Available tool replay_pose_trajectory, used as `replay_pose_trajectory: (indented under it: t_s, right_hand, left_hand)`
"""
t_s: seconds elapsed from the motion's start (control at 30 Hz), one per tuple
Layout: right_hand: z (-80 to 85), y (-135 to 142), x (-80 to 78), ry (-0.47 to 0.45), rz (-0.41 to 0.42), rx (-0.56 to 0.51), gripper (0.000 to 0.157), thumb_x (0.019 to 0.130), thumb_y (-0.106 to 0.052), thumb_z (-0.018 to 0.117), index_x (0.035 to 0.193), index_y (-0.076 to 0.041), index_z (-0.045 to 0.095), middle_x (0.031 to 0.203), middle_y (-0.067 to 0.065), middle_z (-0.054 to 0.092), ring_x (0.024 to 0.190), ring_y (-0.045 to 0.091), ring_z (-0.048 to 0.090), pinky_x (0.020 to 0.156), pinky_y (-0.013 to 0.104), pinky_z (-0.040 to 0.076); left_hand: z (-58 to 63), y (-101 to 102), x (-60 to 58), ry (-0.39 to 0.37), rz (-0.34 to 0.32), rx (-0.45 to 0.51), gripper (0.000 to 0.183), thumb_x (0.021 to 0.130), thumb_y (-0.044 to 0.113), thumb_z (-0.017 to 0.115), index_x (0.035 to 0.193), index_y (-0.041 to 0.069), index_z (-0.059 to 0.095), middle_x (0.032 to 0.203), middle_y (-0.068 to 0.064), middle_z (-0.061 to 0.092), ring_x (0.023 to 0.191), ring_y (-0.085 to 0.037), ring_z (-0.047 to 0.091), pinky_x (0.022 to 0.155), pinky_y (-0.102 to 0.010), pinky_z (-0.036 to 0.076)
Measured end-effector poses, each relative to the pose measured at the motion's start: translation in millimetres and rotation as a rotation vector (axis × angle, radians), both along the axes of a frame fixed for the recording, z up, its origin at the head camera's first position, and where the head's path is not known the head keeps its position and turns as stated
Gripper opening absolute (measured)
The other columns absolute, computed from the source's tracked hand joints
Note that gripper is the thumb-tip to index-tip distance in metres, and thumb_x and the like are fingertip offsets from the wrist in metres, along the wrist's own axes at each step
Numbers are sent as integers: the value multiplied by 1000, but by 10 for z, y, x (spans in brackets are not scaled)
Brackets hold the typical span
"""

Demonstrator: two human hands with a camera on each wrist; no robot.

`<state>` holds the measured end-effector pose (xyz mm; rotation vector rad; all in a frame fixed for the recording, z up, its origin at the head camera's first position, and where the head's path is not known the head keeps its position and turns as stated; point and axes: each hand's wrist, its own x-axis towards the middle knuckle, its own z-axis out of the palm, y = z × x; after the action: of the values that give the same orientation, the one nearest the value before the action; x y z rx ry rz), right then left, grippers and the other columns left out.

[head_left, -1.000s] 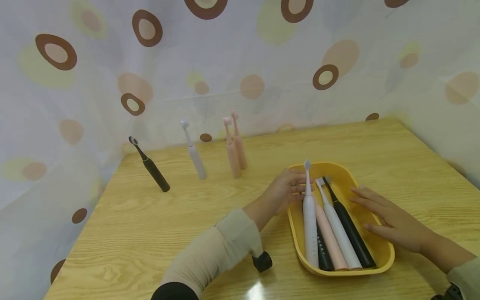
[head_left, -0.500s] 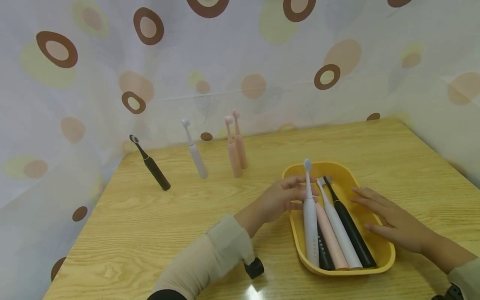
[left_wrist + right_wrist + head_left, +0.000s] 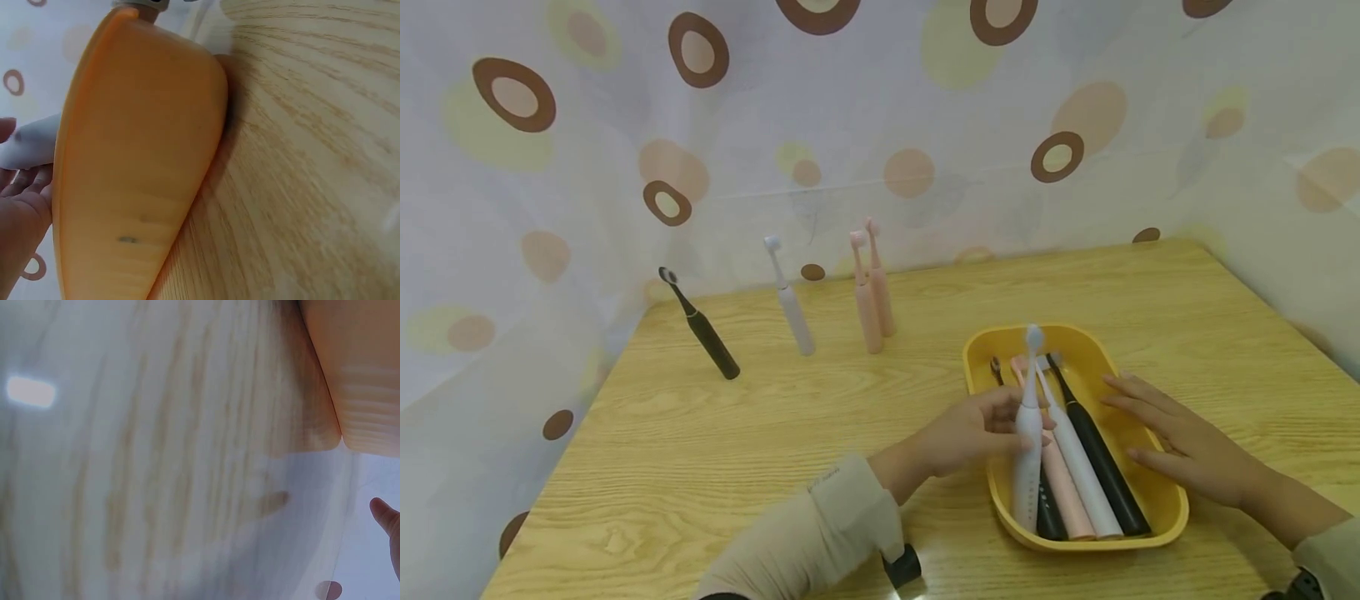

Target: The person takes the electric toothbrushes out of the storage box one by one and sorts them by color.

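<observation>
Left grip (image 3: 964,435) is pinching a white toothbrush (image 3: 1027,487) at the tray's (image 3: 1167,500) nine o'clock; right grip (image 3: 1191,450), unclenched, at three.

- Your white toothbrush (image 3: 1027,487) looks like smooth plastic with a soft sheen.
- You see a black toothbrush (image 3: 1107,468) with a matt plastic handle.
- Your yellow tray (image 3: 137,150) looks like moulded plastic, its outer wall faintly rippled.
- Your table (image 3: 625,483) shows wood grain under a glossy finish with a bright highlight.
- Your left sleeve (image 3: 820,525) is matt cloth; the backdrop (image 3: 850,100) looks like smooth, lightly creased sheeting.
</observation>
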<state>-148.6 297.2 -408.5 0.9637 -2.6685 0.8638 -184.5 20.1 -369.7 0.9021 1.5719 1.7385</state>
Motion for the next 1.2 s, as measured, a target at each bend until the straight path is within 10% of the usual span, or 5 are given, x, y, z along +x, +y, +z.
replay_pose_trajectory:
  t_s: [0.43,0.67,0.93,1.2]
  right_hand:
    - [10,-3,35,-65,-17,-22,55,78,-6,59,129,-8,38,140,4,20,129,13,4,101,41,8]
    - [4,-3,57,-63,-6,-48,56,77,-4,59,129,-6,38,140,7,21,129,17,5,97,54,9]
    - [1,3,24,-13,10,-13,56,76,-4,60,128,-5,39,140,6,21,129,16,6,97,19,5]
    - [2,-11,10,-15,1,-20,57,76,-4,61,129,-6,38,140,5,21,128,13,6,95,14,6]
  left_hand:
    - [-17,17,93,128,126,-171,39,80,1,58,118,2,50,103,-7,58,87,-2,53,74,-19,45]
    - [-35,20,92,-48,244,-41,37,78,-9,56,114,-6,49,100,-18,56,81,-8,55,71,-25,48]
    - [40,-44,16,-70,271,119,42,78,-13,53,118,-5,45,107,-24,54,89,-14,55,75,-31,47]
    - [229,-160,-12,-74,394,115,41,79,-11,53,118,-6,43,109,-20,52,91,-18,54,78,-32,46]
